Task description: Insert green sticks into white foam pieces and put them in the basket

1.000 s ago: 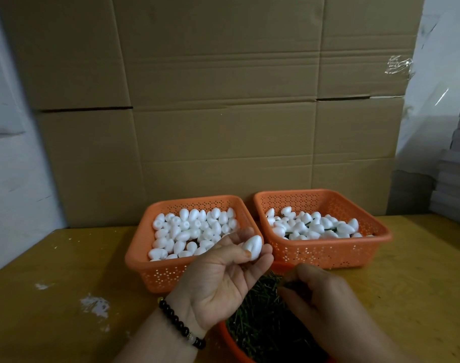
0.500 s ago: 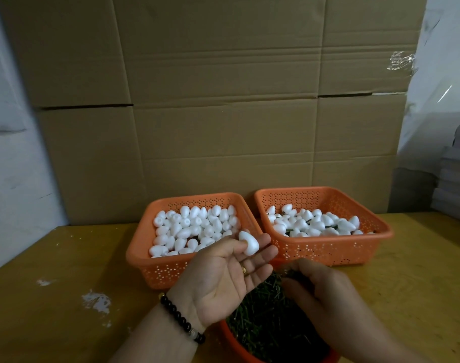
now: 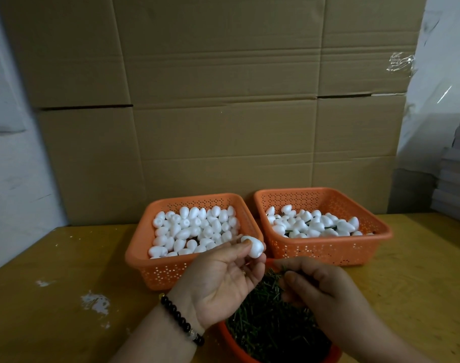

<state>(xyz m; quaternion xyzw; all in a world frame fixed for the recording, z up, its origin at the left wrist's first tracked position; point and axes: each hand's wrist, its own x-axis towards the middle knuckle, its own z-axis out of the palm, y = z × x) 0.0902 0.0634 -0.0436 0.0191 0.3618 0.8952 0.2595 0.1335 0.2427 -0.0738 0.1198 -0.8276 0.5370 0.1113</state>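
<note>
your left hand (image 3: 221,281) pinches a foam piece (image 3: 253,247), right hand (image 3: 318,289) pinches a stick (image 3: 282,268); not joined yet, many plain pieces remain.

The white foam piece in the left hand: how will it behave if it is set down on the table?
The foam piece is egg-shaped and smooth, so it would probably roll. The left hand pinches it with fingertips only, so it seems very light. Likely dents easily.

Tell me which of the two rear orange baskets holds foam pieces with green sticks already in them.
The right basket: green sticks show between its foam pieces. The left basket holds only plain white pieces.
</note>
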